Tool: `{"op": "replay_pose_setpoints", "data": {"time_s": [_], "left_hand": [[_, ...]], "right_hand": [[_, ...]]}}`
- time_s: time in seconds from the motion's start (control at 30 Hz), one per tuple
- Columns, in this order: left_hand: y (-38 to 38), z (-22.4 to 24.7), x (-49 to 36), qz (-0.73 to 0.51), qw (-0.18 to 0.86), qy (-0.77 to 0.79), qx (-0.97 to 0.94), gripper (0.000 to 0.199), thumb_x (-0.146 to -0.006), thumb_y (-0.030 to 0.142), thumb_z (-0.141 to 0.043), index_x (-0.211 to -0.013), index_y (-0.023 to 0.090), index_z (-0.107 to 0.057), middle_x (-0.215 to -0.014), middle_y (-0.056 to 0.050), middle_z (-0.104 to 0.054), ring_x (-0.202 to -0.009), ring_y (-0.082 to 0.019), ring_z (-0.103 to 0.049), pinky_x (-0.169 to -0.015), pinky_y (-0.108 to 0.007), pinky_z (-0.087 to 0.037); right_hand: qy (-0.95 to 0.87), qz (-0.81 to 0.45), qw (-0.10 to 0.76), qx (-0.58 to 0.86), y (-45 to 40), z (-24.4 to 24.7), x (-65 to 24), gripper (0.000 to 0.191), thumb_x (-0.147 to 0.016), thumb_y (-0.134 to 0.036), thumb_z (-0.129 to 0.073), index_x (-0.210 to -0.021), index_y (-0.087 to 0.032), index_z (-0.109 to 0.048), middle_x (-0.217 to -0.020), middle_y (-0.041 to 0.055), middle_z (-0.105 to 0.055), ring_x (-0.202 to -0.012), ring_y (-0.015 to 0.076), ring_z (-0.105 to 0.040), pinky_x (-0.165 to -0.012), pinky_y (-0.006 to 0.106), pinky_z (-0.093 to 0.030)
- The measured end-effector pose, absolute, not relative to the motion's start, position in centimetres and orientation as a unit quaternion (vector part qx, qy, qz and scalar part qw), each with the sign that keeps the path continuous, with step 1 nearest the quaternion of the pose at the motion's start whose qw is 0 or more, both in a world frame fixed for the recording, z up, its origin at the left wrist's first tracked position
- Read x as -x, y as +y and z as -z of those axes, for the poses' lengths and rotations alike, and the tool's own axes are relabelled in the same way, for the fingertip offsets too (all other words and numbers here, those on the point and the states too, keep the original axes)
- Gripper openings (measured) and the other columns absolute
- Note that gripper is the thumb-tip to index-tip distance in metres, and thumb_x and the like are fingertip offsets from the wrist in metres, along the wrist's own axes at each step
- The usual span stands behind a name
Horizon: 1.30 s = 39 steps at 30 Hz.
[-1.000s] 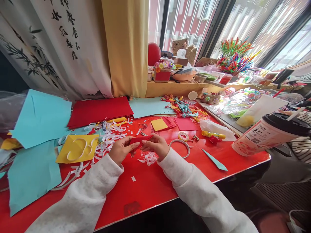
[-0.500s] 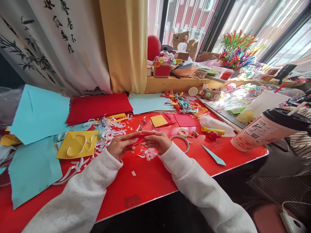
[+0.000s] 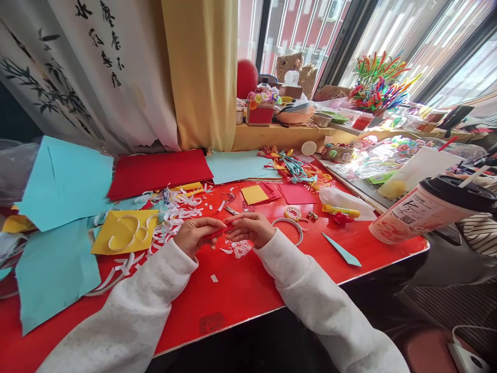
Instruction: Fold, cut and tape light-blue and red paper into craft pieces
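A small folded piece of red paper (image 3: 216,234) is held above the red table. My left hand (image 3: 197,234) pinches it between thumb and fingers. My right hand (image 3: 251,229) meets it from the other side, its fingertips closed on the paper's end; the fingers hide much of the piece. Just behind the hands lies a pair of scissors (image 3: 232,211), mostly covered. Below my right hand sits a little heap of white paper scraps (image 3: 241,248). A roll of double-sided tape (image 3: 288,231) rests to the right of that hand.
Red paper sheets (image 3: 163,171), light blue sheets (image 3: 58,269) and a yellow square (image 3: 124,231) lie leftward among white strips (image 3: 171,223). Small red squares (image 3: 297,194), a yellow glue stick (image 3: 340,210) and a blue folded piece (image 3: 341,249) are rightward. A drink cup (image 3: 423,210) stands at the right edge.
My fingers have shifted on the red paper, and less of it shows between the hands. The scissors behind them are a little more visible.
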<state>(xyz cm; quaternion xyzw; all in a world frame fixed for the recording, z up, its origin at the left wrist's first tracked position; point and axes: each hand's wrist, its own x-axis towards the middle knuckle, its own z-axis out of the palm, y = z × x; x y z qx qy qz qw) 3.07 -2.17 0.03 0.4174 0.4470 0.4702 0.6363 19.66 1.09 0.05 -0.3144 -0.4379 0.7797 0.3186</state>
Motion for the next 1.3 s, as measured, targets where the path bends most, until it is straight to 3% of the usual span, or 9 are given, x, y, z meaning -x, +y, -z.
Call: {"op": "replay_pose_setpoints", "data": {"time_s": [0.37, 0.57, 0.77, 1.07, 1.3], "left_hand": [[-1.8, 0.6, -3.0, -0.42, 0.624, 0.472, -0.46, 0.013, -0.054, 0.021, -0.063, -0.064, 0.014, -0.064, -0.056, -0.001, -0.058, -0.039, -0.005, -0.045, -0.033, -0.016, -0.033], [-2.0, -0.2, -2.9, -0.454, 0.621, 0.465, -0.439, 0.033, -0.062, 0.029, -0.059, -0.092, 0.015, -0.058, -0.058, 0.002, -0.053, -0.044, -0.007, -0.049, -0.038, -0.019, -0.041], [-1.9, -0.4, -3.0, -0.462, 0.531, 0.516, -0.488, 0.031, -0.057, 0.035, -0.063, -0.077, 0.013, -0.053, -0.065, 0.001, -0.053, -0.046, -0.008, -0.051, -0.043, -0.025, -0.047], [-1.8, 0.3, -2.4, -0.443, 0.38, 0.543, -0.604, 0.025, -0.064, 0.037, -0.056, -0.078, 0.016, -0.057, -0.061, -0.001, -0.058, -0.048, -0.01, -0.05, -0.047, -0.022, -0.042], [-1.6, 1.3, -2.3, -0.418, 0.347, 0.549, -0.635, 0.021, -0.068, 0.035, -0.052, -0.078, 0.017, -0.057, -0.058, 0.0, -0.058, -0.045, -0.009, -0.047, -0.046, -0.02, -0.038]], "right_hand": [[-0.513, -0.739, 0.231, 0.37, 1.3, 0.2, -19.7, 0.022, -0.061, -0.022, -0.063, -0.077, -0.008, -0.061, -0.059, 0.0038, -0.062, -0.045, 0.0111, -0.059, -0.045, 0.021, -0.048], [-0.504, -0.697, 0.301, 0.411, 1.3, 0.1, -19.4, 0.013, -0.066, -0.017, -0.058, -0.074, -0.007, -0.061, -0.056, 0.0026, -0.061, -0.042, 0.0078, -0.056, -0.042, 0.018, -0.046], [-0.531, -0.67, 0.321, 0.408, 1.2, 0.6, -19.1, 0.022, -0.065, -0.023, -0.06, -0.082, -0.009, -0.062, -0.063, 0.0047, -0.063, -0.043, 0.0082, -0.056, -0.039, 0.018, -0.044], [-0.512, -0.767, 0.193, 0.334, 1.2, 0.9, -19.4, 0.026, -0.064, -0.027, -0.061, -0.082, -0.008, -0.059, -0.076, 0.009, -0.064, -0.064, 0.0144, -0.062, -0.057, 0.026, -0.05], [-0.538, -0.778, 0.143, 0.29, 0.9, 1.5, -19.1, 0.033, -0.063, -0.032, -0.062, -0.086, -0.008, -0.055, -0.08, 0.0094, -0.063, -0.063, 0.0132, -0.062, -0.062, 0.026, -0.049]]}}
